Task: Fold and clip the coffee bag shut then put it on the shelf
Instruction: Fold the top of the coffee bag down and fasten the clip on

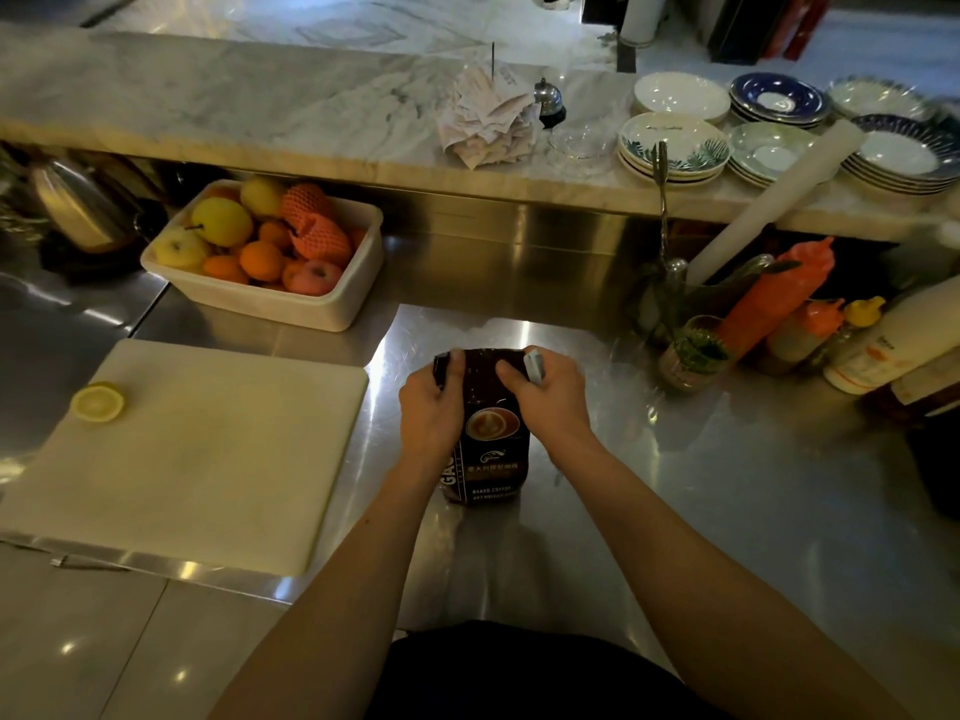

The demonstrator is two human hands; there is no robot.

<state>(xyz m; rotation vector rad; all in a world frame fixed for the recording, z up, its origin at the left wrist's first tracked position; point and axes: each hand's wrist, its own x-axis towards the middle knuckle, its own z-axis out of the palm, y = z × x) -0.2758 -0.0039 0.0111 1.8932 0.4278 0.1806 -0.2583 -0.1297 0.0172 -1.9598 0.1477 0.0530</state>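
Far left of the steel counter point(701, 459): a white cutting board point(208, 449) lies flat with its near edge close to the counter's front edge. A halved lemon point(97, 402) sits cut face up near the board's left edge. Behind the board, toward the counter's back edge, a white plastic tub point(291, 309) holds apples, oranges and fruit in orange foam netting.

Centre of the counter, just right of the cutting board: the coffee bag point(488, 449), dark with a printed coffee cup on its front, stands upright on the steel. Its top is folded down. The left hand point(434, 413) grips the bag's upper left corner, fingers curled over the fold and thumb against the front. The right hand point(550, 402) presses on the upper right of the fold with fingers closed; a pale clip point(534, 365) is held between its fingers at the bag's top right corner. Whether the clip bites onto the fold cannot be told.

Right of the bag, toward the counter's right edge: a glass of green herbs point(693, 356), then orange squeeze bottles point(774, 298) and a white bottle point(883, 345), close together.

Raised marble ledge point(208, 106) behind: a spike of paper receipts point(488, 122), a call bell point(549, 101) just beside it, then stacks of plates point(675, 142) toward the right end.
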